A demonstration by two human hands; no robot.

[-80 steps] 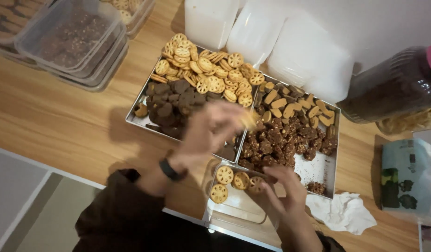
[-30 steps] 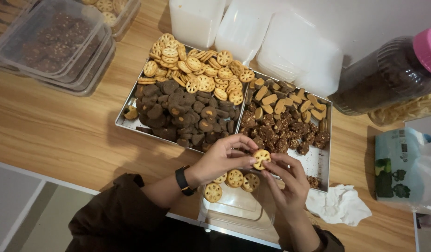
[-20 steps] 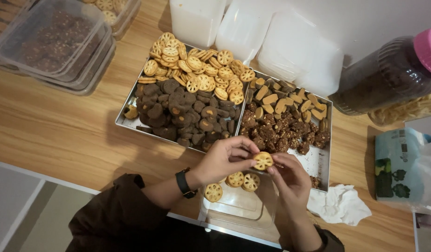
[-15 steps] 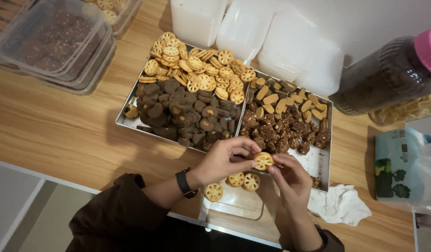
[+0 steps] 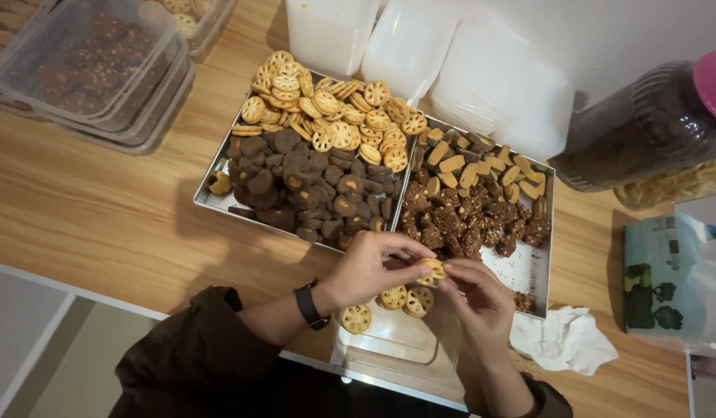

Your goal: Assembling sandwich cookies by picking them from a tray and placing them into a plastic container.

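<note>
Both hands (image 5: pixel 420 282) pinching round cookie (image 5: pixel 433 269), above container (image 5: pixel 396 344)

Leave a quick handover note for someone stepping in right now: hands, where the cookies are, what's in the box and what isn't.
Left hand and right hand: both pinch one golden wheel-shaped cookie between fingertips, above the clear plastic box at the table's near edge.
Done: three wheel cookies lie in the box.
Left: the held cookie is not yet in the box. The left metal tray holds a heap of wheel cookies and dark round ones; the right metal tray holds tan sticks and dark crumbly chunks, with its near corner bare.
Crumpled tissue lies right of the box.
</note>
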